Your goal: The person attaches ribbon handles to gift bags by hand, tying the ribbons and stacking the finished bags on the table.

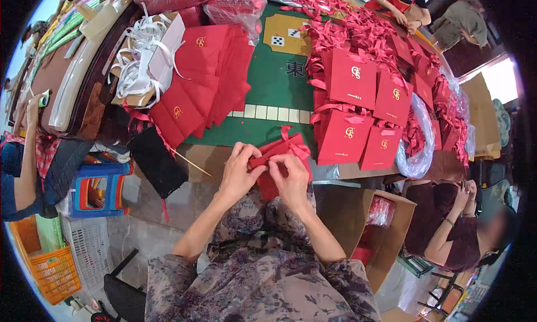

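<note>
Above my lap, at the near edge of the table, both hands work on a small red gift bag (269, 190) with a red ribbon at its top. My left hand (237, 172) pinches the bag's upper edge from the left. The fingers of my right hand (292, 183) are closed at the same edge, close to the left fingertips; the exact bit of ribbon or paper between them is hidden. Flat red bags (215, 59) lie fanned out to the left. On the right, bags with gold lettering (353, 78) and ribbon handles stand in stacks.
A white box (162, 59) of white ribbons sits on the left. Domino-like tiles (271, 113) line the green tabletop (274, 78). A clear plastic roll (417, 137) lies at right, above an open cardboard box (386, 232). Other people sit or stand around.
</note>
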{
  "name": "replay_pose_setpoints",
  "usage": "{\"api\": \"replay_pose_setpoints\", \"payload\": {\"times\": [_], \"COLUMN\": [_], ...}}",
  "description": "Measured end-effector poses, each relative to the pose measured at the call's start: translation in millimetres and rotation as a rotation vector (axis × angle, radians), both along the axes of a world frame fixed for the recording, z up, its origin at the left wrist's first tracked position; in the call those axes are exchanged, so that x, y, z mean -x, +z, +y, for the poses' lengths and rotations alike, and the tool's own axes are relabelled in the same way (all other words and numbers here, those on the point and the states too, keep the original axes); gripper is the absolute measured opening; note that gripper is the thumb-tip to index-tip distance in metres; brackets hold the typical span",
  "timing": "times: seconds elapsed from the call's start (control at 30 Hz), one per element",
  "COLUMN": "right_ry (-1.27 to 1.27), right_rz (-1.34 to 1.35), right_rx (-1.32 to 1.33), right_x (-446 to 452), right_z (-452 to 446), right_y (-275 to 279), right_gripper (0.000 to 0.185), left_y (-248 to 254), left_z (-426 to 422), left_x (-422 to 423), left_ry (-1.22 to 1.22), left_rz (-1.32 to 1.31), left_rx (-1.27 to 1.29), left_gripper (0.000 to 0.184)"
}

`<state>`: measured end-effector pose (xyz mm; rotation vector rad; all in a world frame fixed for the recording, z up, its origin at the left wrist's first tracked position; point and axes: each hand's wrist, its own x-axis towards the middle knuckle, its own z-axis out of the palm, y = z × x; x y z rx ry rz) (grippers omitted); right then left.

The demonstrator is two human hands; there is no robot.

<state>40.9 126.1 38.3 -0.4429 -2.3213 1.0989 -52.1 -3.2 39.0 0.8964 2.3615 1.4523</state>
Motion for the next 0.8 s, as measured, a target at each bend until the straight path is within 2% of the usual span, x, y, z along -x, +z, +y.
{"api": "replay_pose_setpoints", "payload": {"times": [0.1,0.2,0.3,0.4,0.47,0.6,0.67,0.8], "right_ry": [0.005,0.002,-0.025,0.012,0.042,0.021,-0.009,0.084], "right_rz": [0.006,-0.011,0.020,0.063,-0.009,-0.081,0.019,0.052], "right_rx": [0.006,-0.134,-0.236,-0.084,0.269,0.318,0.030,-0.066], "right_x": [-0.1,0.8,2.6,2.2,0.9,-1.1,-0.4,1.1], "right_z": [1.0,0.9,1.0,2.5,4.5,3.5,-0.3,4.4], "right_y": [2.8,2.8,1.9,1.4,1.6,-1.8,1.5,-2.6], "right_gripper": [0.013,0.014,0.015,0.012,0.011,0.008,0.011,0.012], "left_y": [1.1,4.8,8.4,6.8,9.6,8.0,9.0,8.3], "left_z": [1.0,3.5,4.6,1.4,0.2,1.3,2.9,0.4], "left_x": [-1.7,-7.3,-9.0,-8.4,-8.5,-10.1,-10.7,-8.3], "left_ry": [0.003,-0.009,0.009,0.016,0.003,-0.008,0.014,0.034], "left_rz": [0.044,-0.018,0.054,0.021,0.017,0.004,0.029,0.045], "left_rx": [-0.007,-0.016,-0.008,-0.058,-0.015,-0.031,-0.028,-0.014], "left_gripper": [0.028,0.025,0.023,0.024,0.024,0.023,0.020,0.019]}}
